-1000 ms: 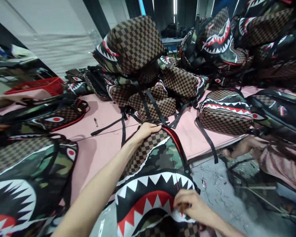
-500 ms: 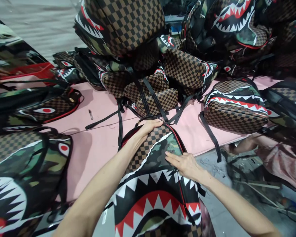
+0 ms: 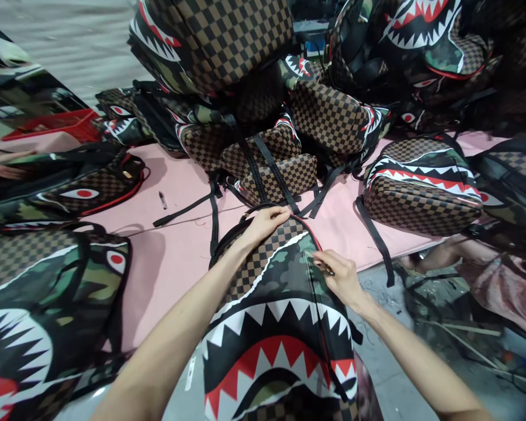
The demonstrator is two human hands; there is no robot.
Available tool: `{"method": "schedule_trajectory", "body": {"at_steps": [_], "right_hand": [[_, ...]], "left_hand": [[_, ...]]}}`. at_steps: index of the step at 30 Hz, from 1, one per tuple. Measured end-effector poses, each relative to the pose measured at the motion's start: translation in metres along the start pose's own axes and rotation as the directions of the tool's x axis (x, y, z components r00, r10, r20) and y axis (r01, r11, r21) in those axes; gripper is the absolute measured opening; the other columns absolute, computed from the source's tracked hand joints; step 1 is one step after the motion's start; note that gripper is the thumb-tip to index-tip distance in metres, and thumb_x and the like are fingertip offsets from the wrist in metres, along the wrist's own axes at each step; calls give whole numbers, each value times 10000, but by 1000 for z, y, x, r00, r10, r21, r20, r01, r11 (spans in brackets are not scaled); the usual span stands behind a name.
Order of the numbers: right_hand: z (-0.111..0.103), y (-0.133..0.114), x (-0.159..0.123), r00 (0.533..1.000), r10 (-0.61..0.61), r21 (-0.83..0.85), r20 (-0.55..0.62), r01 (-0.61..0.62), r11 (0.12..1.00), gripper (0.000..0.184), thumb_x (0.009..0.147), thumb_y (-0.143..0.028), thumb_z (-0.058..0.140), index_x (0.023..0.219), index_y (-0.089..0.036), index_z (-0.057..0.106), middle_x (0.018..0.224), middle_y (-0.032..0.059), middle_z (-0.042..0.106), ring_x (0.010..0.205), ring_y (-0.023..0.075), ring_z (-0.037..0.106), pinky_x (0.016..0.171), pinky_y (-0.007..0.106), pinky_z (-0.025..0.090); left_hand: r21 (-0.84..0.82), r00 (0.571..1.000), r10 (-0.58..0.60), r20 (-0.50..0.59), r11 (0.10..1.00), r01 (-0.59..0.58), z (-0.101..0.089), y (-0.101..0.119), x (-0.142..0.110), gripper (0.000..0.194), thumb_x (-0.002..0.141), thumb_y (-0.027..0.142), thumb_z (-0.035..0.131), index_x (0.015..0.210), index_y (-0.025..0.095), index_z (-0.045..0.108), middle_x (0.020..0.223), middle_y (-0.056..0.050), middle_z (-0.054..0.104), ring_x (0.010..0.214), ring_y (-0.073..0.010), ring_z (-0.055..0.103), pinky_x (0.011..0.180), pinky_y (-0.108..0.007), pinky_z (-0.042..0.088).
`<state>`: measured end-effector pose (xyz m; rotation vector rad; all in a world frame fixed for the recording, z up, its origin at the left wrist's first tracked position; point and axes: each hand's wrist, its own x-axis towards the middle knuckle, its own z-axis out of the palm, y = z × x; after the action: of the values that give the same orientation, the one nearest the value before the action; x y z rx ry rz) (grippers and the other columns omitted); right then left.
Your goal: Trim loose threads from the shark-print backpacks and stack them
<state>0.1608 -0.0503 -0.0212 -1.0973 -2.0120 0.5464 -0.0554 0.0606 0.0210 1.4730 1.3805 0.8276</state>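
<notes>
Left hand (image 3: 268, 223) grips the backpack (image 3: 267, 316) by its top, at the pink surface (image 3: 151, 263)'s near edge; right hand (image 3: 342, 275) closes on a small dark item (image 3: 328, 269) beside the camouflage.

Saw a red bin (image 3: 81, 124) at far left, a small dark pen-like object (image 3: 162, 200) lying on the pink table (image 3: 179, 240), checkered bags (image 3: 328, 120) heaped behind.

I observed the backpack (image 3: 276, 316), checkered and camouflage with a shark-mouth print, at the near edge of the pink counter (image 3: 149, 263), top handle outward.
</notes>
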Motion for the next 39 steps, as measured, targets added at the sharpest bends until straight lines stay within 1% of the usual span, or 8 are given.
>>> {"method": "schedule_trajectory", "body": {"at_steps": [2, 5, 7, 11, 24, 31, 36, 39], "right_hand": [[-1, 3, 6, 998, 56, -99, -18, -57, 993, 479, 743, -6, 433, 1145, -218, 586, 1002, 44, 633, 829, 134, 625, 651, 207, 481], [3, 6, 17, 992, 125, -245, 18, -116, 962, 429, 763, -49, 481, 1130, -236, 600, 961, 37, 608, 752, 138, 606, 577, 213, 442], [7, 7, 24, 984, 173, -286, 35, -156, 945, 375, 781, -84, 504, 1095, -254, 617, 944, 28, 598, 719, 135, 593, 552, 215, 413], [12, 11, 31, 969, 241, -316, 45, -215, 924, 330, 801, -121, 511, 1075, -273, 613, 921, 16, 586, 712, 139, 577, 542, 224, 371], [10, 18, 34, 961, 264, -266, 82, -234, 935, 127, 858, -162, 439, 896, -198, 555, 857, 27, 552, 725, 155, 548, 603, 247, 363], [9, 12, 33, 967, 228, -311, 110, -185, 932, 203, 832, -96, 404, 929, -179, 562, 894, 56, 560, 748, 164, 557, 600, 246, 369], [6, 19, 32, 963, 268, 1, 34, -268, 963, 147, 850, -223, 452, 848, -182, 594, 854, 46, 581, 765, 166, 560, 679, 261, 399], [9, 33, 32, 898, 439, 316, -14, -413, 854, 210, 811, -350, 527, 875, -170, 613, 878, 47, 624, 794, 171, 572, 719, 271, 417]], "left_hand": [[286, 956, 275, -106, 929, -235, 2, 0, -12, 289, 791, 354, 587, 1023, 190, 642, 1070, -40, 636, 1007, -201, 566, 932, -345, 406], [620, 819, 540, -192, 714, -325, 6, -4, -41, 230, 837, 288, 548, 1031, 205, 640, 1098, -65, 595, 1077, -220, 499, 938, -386, 367], [757, 774, 611, -168, 583, -296, 12, -9, -61, 171, 851, 287, 544, 938, 221, 674, 975, -61, 623, 1007, -229, 505, 870, -394, 362], [860, 787, 613, -60, 432, -272, 30, -21, -88, 151, 837, 323, 575, 895, 247, 693, 839, -46, 642, 844, -214, 500, 739, -374, 311], [814, 854, 507, -119, 542, -208, 67, -20, -83, 130, 837, 341, 575, 861, 261, 674, 858, -23, 634, 850, -205, 484, 751, -383, 279], [893, 856, 517, 15, 378, -244, 81, -13, -78, 119, 835, 159, 487, 776, 146, 589, 775, -80, 579, 760, -226, 470, 665, -363, 329], [852, 814, 579, 54, 399, -340, 78, -18, -75, 116, 848, 161, 446, 783, 152, 541, 789, -76, 562, 769, -219, 470, 658, -337, 369], [753, 818, 554, 153, 470, -460, 72, -15, -74, 146, 883, 155, 384, 822, 167, 517, 839, -58, 568, 795, -189, 491, 702, -307, 401]]}}
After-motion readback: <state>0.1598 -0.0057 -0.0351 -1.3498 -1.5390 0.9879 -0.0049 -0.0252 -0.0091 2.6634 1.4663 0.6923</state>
